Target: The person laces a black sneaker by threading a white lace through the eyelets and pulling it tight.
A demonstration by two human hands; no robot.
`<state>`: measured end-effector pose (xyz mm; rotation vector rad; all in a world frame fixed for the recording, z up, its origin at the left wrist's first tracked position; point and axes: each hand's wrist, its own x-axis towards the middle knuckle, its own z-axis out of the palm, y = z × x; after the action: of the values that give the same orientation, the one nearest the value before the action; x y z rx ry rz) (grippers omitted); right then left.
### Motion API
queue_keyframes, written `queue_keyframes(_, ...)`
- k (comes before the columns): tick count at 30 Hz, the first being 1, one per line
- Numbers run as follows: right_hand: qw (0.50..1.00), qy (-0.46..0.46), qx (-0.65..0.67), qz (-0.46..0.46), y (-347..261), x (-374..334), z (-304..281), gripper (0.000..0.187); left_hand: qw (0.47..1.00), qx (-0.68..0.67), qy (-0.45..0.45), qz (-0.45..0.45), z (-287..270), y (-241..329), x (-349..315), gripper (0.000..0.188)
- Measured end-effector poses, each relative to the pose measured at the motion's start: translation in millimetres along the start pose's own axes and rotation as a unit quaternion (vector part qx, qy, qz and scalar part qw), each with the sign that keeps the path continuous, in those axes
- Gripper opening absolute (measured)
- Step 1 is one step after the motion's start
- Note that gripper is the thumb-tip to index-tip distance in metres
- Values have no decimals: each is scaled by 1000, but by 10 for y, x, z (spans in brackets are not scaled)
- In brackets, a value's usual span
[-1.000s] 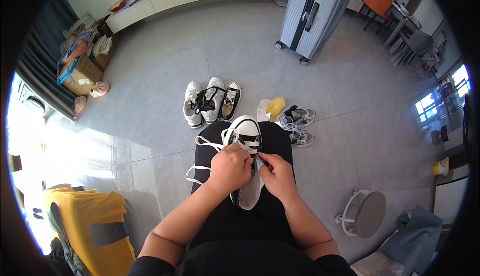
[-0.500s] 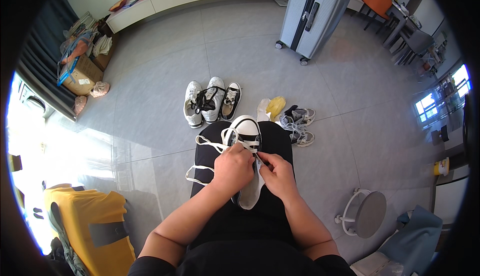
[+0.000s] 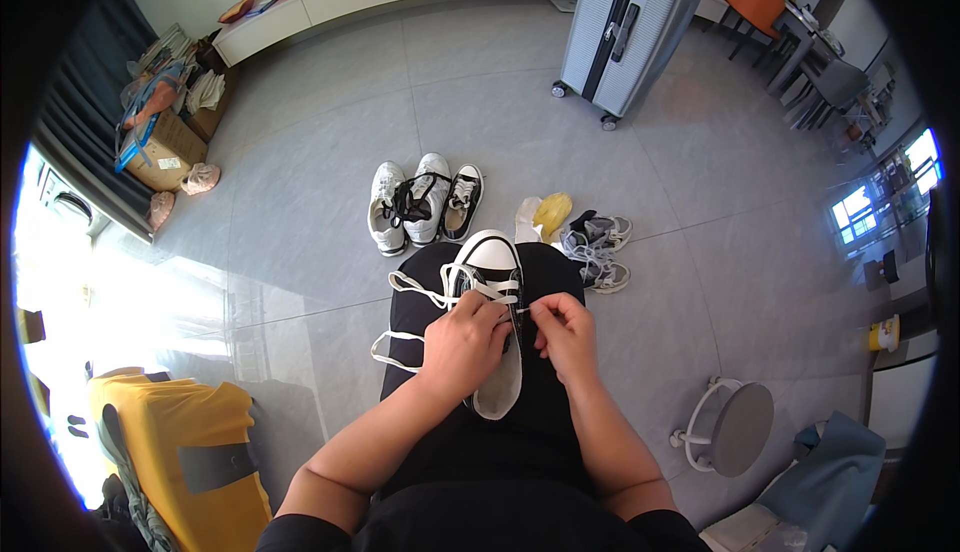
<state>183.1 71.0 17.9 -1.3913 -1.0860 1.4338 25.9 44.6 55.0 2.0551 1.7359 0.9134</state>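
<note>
A black canvas sneaker [image 3: 491,256] with a white toe cap lies on my lap, toe pointing away from me. Its white shoelace [image 3: 418,287] runs through the far eyelets and hangs in loops over my left thigh. My left hand [image 3: 466,344] is closed on the shoe's upper near the eyelets; what lies under its fingers is hidden. Just right of the shoe, my right hand [image 3: 566,334] pinches the tip of the lace, which stretches from the shoe's right eyelet side. The pale insole [image 3: 500,390] shows at the heel end.
Ahead on the floor stand white sneakers [image 3: 384,207] and a matching black sneaker [image 3: 463,202]. Grey sneakers [image 3: 604,274] and a yellow item [image 3: 552,214] lie to the right. A silver suitcase [image 3: 630,37] is farther off; a round stool [image 3: 742,430] stands at right.
My right hand has moved a little right, away from the shoe, drawing the lace tip out from the eyelet side. My left hand has shifted slightly and stays on the shoe.
</note>
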Motion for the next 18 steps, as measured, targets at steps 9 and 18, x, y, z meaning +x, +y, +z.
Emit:
queue_keyframes(9, 961, 50, 252, 98, 84, 36, -437, 16, 991, -34, 122, 42, -67, -78, -29, 17)
queue_keyframes(18, 809, 145, 550, 151, 500, 269, -1025, 16, 991, -20, 134, -14, -210, -279, 2, 14)
